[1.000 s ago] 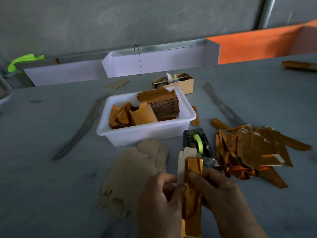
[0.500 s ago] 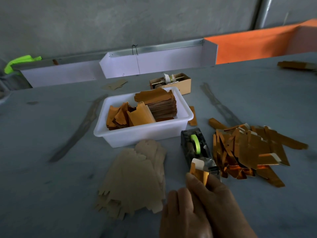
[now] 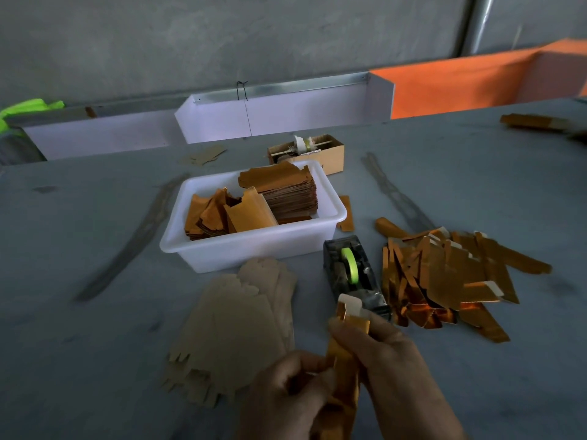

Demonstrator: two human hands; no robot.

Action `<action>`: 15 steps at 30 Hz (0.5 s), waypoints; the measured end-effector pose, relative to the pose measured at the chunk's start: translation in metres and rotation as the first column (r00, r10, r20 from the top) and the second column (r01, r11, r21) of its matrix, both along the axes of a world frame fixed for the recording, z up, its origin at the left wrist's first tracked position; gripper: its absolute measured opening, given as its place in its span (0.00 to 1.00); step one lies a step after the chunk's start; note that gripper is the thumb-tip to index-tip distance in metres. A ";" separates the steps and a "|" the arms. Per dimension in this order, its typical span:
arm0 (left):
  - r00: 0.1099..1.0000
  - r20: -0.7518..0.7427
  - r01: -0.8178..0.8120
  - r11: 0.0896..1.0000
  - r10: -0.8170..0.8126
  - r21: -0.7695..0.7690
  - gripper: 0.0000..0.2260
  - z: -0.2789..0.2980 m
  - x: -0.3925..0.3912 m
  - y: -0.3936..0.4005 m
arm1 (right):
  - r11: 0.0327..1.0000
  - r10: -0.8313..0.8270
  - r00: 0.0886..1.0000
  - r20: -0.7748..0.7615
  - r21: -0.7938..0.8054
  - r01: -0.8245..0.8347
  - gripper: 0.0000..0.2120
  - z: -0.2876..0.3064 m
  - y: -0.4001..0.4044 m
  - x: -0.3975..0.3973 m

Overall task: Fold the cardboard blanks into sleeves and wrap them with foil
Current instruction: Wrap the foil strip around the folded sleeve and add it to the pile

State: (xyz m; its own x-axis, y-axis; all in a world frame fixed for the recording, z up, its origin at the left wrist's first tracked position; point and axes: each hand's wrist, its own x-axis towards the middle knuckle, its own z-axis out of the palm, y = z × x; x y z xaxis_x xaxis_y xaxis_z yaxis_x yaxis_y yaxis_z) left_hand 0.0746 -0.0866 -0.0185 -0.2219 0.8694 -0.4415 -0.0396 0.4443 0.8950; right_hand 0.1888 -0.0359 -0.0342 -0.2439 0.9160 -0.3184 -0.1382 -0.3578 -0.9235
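Note:
Both my hands hold one foil-wrapped cardboard sleeve (image 3: 344, 360) at the bottom centre. My left hand (image 3: 286, 395) grips its lower part with curled fingers. My right hand (image 3: 397, 376) wraps round its upper part, thumb near the white cardboard tip that sticks out. A fanned stack of plain brown cardboard blanks (image 3: 235, 331) lies to the left of my hands. A heap of finished gold-foil sleeves (image 3: 444, 277) lies to the right.
A white plastic tub (image 3: 254, 249) holds orange foil sheets beyond the blanks. A dark tape dispenser (image 3: 352, 274) with a green roll stands just past my hands. A small cardboard box (image 3: 317, 152) sits behind the tub. White and orange partitions line the table's far edge.
The sleeve dropped lower and nearer to me, then tilted. My left hand has shifted left and now grips the sleeve's lower part again.

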 end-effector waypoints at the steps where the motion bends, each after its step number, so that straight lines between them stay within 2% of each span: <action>1: 0.999 0.036 0.020 1.000 -0.021 0.015 0.06 0.004 0.002 0.000 | 0.997 0.059 0.998 0.008 0.054 -0.059 0.13 -0.003 0.000 0.002; 4: 0.989 0.127 0.072 0.996 -0.077 0.042 0.06 0.011 0.008 0.002 | 0.978 0.032 0.998 0.057 0.202 -0.043 0.20 0.002 0.006 0.011; 6: 0.991 0.132 0.014 0.997 -0.024 0.070 0.06 0.010 0.009 0.006 | 0.984 -0.048 0.998 0.051 0.172 0.039 0.20 0.013 0.013 0.020; 8: 0.995 0.089 -0.050 0.995 0.043 0.081 0.08 0.006 0.006 0.011 | 0.952 -0.204 0.958 0.203 0.268 0.146 0.16 0.017 0.022 0.032; 10: 0.995 0.034 -0.093 0.993 0.091 0.073 0.14 0.001 0.002 0.015 | 0.880 -0.336 0.856 0.393 0.456 0.136 0.08 0.020 0.030 0.046; 12: 0.990 0.036 -0.140 0.988 0.137 0.063 0.14 0.000 0.004 0.019 | 0.868 -0.319 0.788 0.526 0.497 0.020 0.08 0.017 0.034 0.056; 15: 0.980 0.103 -0.179 0.982 0.172 0.060 0.09 0.002 0.013 0.025 | 0.920 -0.180 0.781 0.599 0.383 -0.082 0.09 0.012 0.036 0.055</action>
State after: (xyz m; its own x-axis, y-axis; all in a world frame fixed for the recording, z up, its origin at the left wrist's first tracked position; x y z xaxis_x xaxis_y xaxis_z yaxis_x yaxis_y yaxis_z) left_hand 0.0879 -0.0616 -0.0165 -0.3329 0.8496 -0.4092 -0.1992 0.3608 0.9111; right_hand 0.2442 -0.0002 -0.0227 -0.0683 0.9975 -0.0192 0.4938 0.0170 -0.8694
